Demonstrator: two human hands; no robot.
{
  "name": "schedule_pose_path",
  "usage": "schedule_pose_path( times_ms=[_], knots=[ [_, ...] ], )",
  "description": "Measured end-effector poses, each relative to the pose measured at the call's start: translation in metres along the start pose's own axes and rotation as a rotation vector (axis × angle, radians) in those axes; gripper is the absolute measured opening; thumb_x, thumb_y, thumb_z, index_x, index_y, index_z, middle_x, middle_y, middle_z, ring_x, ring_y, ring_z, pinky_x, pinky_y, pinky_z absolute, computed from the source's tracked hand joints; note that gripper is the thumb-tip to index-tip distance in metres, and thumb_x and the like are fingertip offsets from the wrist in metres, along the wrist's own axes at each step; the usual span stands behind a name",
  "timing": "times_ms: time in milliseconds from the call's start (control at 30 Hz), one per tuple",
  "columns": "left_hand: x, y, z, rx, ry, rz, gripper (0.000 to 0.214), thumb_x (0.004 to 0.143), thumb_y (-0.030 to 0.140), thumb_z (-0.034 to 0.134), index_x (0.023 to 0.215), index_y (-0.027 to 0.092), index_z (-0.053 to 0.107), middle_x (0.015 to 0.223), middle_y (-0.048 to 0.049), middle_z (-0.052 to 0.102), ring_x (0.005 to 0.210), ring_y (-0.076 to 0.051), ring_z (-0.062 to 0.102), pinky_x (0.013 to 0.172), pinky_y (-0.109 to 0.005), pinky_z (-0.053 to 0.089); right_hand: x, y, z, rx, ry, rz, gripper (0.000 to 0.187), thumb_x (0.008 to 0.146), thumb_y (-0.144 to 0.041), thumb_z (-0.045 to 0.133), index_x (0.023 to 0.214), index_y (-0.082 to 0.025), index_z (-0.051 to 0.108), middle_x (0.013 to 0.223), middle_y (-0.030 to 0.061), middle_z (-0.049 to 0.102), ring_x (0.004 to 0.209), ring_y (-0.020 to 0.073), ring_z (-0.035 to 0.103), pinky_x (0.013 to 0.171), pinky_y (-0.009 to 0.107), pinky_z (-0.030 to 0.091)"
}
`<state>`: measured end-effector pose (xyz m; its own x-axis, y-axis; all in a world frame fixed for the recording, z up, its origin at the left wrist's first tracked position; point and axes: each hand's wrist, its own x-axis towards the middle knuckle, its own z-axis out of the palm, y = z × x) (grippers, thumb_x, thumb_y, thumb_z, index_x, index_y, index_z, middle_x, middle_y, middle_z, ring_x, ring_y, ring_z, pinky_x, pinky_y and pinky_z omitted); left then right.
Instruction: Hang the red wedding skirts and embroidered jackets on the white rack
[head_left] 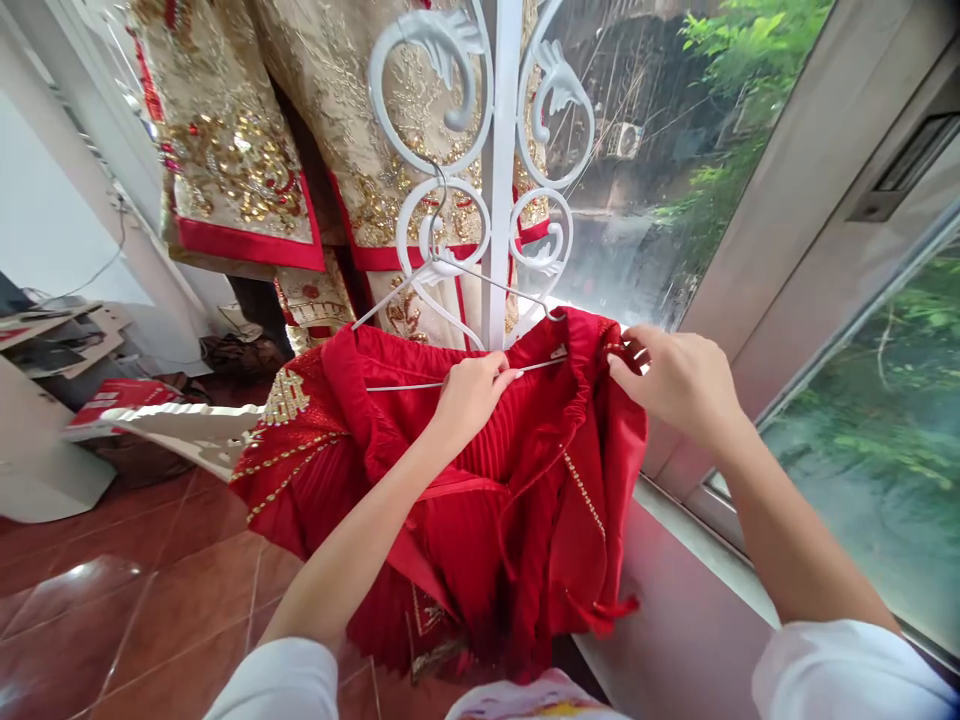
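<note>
The left hand point(474, 395) curls with thumb and fingers pressed together, apparently gripping the lower bar of a thin, pale metal clothes hanger point(394, 294), though its knuckles hide part of the contact. The right hand point(679, 380) pinches the gathered edge of a red pleated garment with gold beading point(465, 520) between thumb and fingertips, its other fingers bent loosely.

The garment hangs around and below the left hand, its waist opening stretched between the hanger's two ends. The left hand seems placed to steady the hanger, while the right keeps the near corner of the waistband from slipping; the elastic-looking band probably needs both. Above the left hand, the hanger's hook lies against a white scrolled metal frame point(501, 180), which likely takes some weight, though where the hook catches is unclear.

Beyond the left hand, cream robes with gold sequins and red hems point(240, 170) hang behind the frame. Right of the right hand is a grey-framed glass window point(885, 440) with blurred greenery outside; below that hand runs a smooth, pale ledge point(675, 590). Far left of the left hand, a white cabinet point(52, 460) stands on glossy reddish-brown floor tiles point(187, 590).
</note>
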<state>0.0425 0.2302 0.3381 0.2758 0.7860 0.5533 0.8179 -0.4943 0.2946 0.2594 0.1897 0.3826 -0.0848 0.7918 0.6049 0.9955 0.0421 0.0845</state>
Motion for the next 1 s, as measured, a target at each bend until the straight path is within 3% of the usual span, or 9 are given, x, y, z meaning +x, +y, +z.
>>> schedule_pose_path(
  times_ms=[67, 133, 233, 333, 467, 567, 700, 867, 1000],
  knots=[
    [-0.001, 0.002, 0.0, 0.039, -0.008, 0.02, 0.029, 0.091, 0.037, 0.042, 0.082, 0.019, 0.062, 0.076, -0.004, 0.069, 0.072, -0.019, 0.064, 0.065, -0.026, 0.039, 0.002, -0.014, 0.001, 0.001, 0.091, 0.047, 0.04, 0.082, -0.052, 0.044, 0.09, -0.015, 0.056, 0.068, 0.0088, 0.06, 0.061, 0.02, 0.052, 0.054, 0.027, 0.026],
    [-0.002, 0.004, 0.0, 0.08, 0.0, 0.014, 0.029, 0.092, 0.036, 0.04, 0.085, 0.02, 0.063, 0.082, -0.005, 0.07, 0.076, -0.02, 0.065, 0.065, -0.026, 0.038, 0.006, -0.025, 0.004, -0.046, 0.123, 0.036, 0.043, 0.084, -0.052, 0.041, 0.092, -0.013, 0.056, 0.074, 0.0129, 0.061, 0.068, 0.023, 0.054, 0.055, 0.028, 0.027],
    [-0.003, 0.007, 0.002, 0.111, -0.008, -0.049, 0.03, 0.093, 0.037, 0.039, 0.087, 0.021, 0.064, 0.084, -0.0052, 0.071, 0.078, -0.021, 0.065, 0.063, -0.026, 0.037, 0.022, -0.026, 0.006, -0.115, 0.041, -0.05, 0.034, 0.087, -0.033, 0.035, 0.088, -0.012, 0.061, 0.081, 0.0156, 0.063, 0.072, 0.024, 0.055, 0.056, 0.029, 0.026],
    [-0.004, 0.009, 0.004, 0.114, -0.032, -0.081, 0.031, 0.093, 0.038, 0.038, 0.086, 0.022, 0.064, 0.083, -0.0047, 0.07, 0.078, -0.02, 0.065, 0.062, -0.026, 0.037, 0.053, -0.011, -0.005, -0.046, -0.08, -0.021, 0.036, 0.084, -0.029, 0.035, 0.082, -0.012, 0.067, 0.077, 0.0133, 0.066, 0.066, 0.0201, 0.054, 0.055, 0.028, 0.026],
    [-0.004, 0.014, 0.008, 0.145, -0.054, -0.079, 0.032, 0.093, 0.04, 0.037, 0.087, 0.023, 0.064, 0.082, -0.0048, 0.07, 0.077, -0.02, 0.065, 0.06, -0.025, 0.037, 0.111, 0.004, -0.035, 0.159, -0.037, 0.033, 0.038, 0.081, -0.023, 0.038, 0.088, 0.0, 0.068, 0.075, 0.0141, 0.065, 0.054, 0.0114, 0.037, 0.053, 0.028, 0.023],
    [-0.001, 0.015, 0.008, 0.181, -0.059, -0.132, 0.031, 0.092, 0.04, 0.038, 0.093, 0.026, 0.065, 0.085, -0.0058, 0.069, 0.077, -0.022, 0.065, 0.061, -0.026, 0.039, 0.136, -0.008, -0.059, 0.277, 0.113, 0.045, 0.034, 0.083, -0.018, 0.038, 0.084, -0.003, 0.069, 0.07, 0.0115, 0.062, 0.053, 0.01, 0.02, 0.049, 0.029, 0.02],
    [0.008, 0.011, 0.008, 0.176, -0.036, -0.163, 0.029, 0.091, 0.026, 0.038, 0.096, 0.024, 0.067, 0.086, -0.011, 0.069, 0.08, -0.025, 0.065, 0.063, -0.028, 0.042, 0.109, -0.042, -0.07, 0.182, 0.168, -0.047, 0.031, 0.083, -0.026, 0.041, 0.072, -0.013, 0.067, 0.057, 0.0046, 0.049, 0.049, 0.0099, 0.032, 0.048, 0.027, 0.022],
    [0.01, 0.007, 0.013, 0.134, -0.015, -0.136, 0.029, 0.091, 0.032, 0.039, 0.095, 0.023, 0.067, 0.084, -0.0111, 0.069, 0.076, -0.025, 0.065, 0.063, -0.03, 0.044, 0.04, -0.064, -0.025, -0.055, -0.146, -0.309, 0.026, 0.081, -0.028, 0.045, 0.071, -0.015, 0.065, 0.06, 0.0079, 0.057, 0.056, 0.0175, 0.053, 0.051, 0.027, 0.026],
    [-0.005, 0.004, -0.002, -0.037, 0.1, 0.077, 0.026, 0.09, 0.032, 0.044, 0.092, 0.017, 0.066, 0.091, -0.0095, 0.068, 0.085, -0.02, 0.064, 0.077, -0.029, 0.048, 0.032, -0.046, 0.0, 0.174, -0.145, -0.32, 0.038, 0.088, -0.041, 0.04, 0.072, -0.016, 0.062, 0.06, 0.0067, 0.06, 0.054, 0.0155, 0.052, 0.05, 0.027, 0.027]
  ],
)
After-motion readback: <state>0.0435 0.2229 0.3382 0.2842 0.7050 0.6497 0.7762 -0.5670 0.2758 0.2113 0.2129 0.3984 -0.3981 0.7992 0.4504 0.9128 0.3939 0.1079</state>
